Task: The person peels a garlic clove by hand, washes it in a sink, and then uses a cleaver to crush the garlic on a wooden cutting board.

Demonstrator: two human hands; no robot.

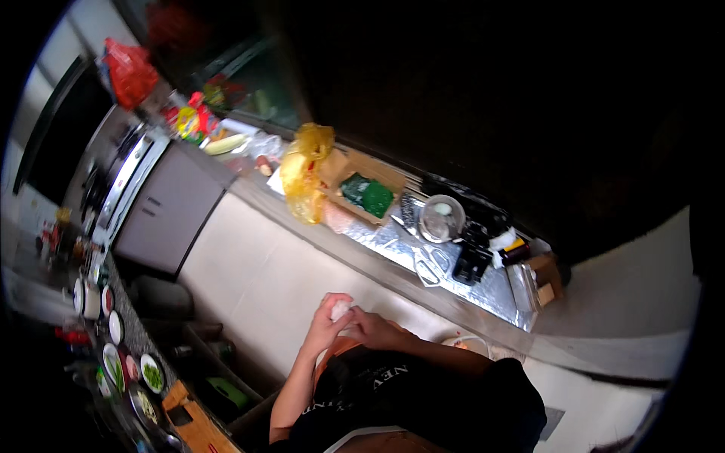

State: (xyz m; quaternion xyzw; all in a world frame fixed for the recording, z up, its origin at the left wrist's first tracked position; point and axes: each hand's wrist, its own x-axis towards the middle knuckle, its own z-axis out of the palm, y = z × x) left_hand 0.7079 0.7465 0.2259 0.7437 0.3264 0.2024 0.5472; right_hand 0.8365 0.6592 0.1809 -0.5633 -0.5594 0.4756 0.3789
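In front of my body, over the pale floor, my two hands meet around a small whitish rounded thing (340,309). My left hand (328,323) curls round it from the left, fingers bent over its top. My right hand (367,329) is closed against its lower right side, with the fingertips on or right beside it. It is too small and blurred to tell its kind. Below the hands, a round container (470,344) with pale orange bits inside shows past my right forearm.
Ahead, a ledge holds a yellow plastic bag (303,177), a cardboard box (393,181) with green packets, a metal pot (442,219) and scissors (430,267). At left are a stove (124,181), a counter with several dishes, including chopped greens (152,374), and a wooden board (198,423).
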